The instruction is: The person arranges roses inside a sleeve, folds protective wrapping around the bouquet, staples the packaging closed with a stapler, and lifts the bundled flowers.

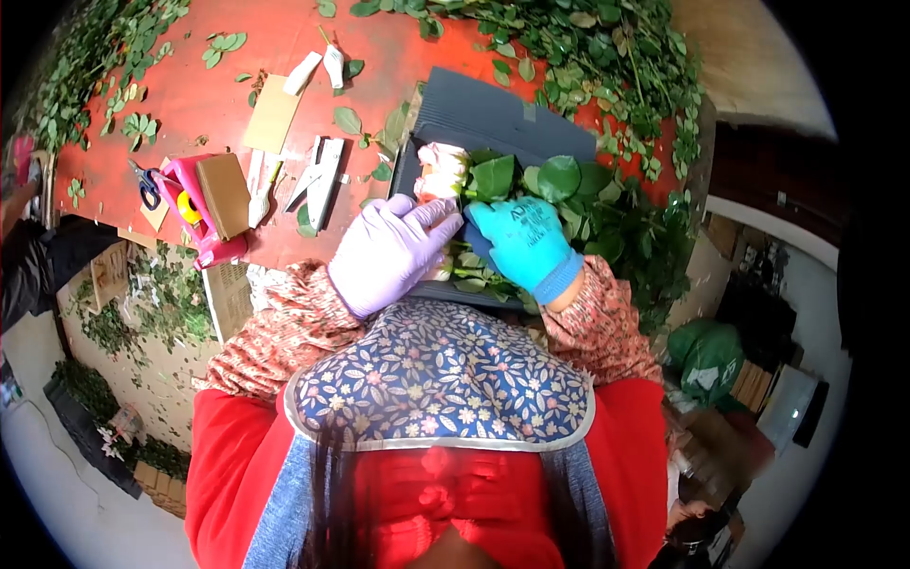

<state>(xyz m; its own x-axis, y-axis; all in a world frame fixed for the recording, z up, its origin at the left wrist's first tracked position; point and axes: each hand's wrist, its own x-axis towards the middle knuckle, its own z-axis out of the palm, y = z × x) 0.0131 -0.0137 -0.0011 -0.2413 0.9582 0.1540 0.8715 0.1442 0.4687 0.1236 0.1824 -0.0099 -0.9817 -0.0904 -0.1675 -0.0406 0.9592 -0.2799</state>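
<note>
Pale pink roses (pixel 442 169) with green leaves (pixel 559 178) lie on a dark grey corrugated sheet (pixel 488 112) on the red table. My left hand (pixel 396 248), in a thin lilac glove, rests at the rose heads with its fingers bent together over them; what the fingertips hold is hidden. Close beside it on the right, my right hand (pixel 523 243), in a turquoise glove with a dark palm, is curled round at the stems just behind the blooms. The exact thing in its grasp cannot be made out.
On the red table (pixel 379 47) are a pink tape dispenser (pixel 220 248), dark scissors (pixel 144 185), a white stapler (pixel 325 182), a tan card (pixel 273 114) and white tags (pixel 301 73). Cut foliage (pixel 607 47) lines the back. A person's dark clothing (pixel 81 261) shows at left.
</note>
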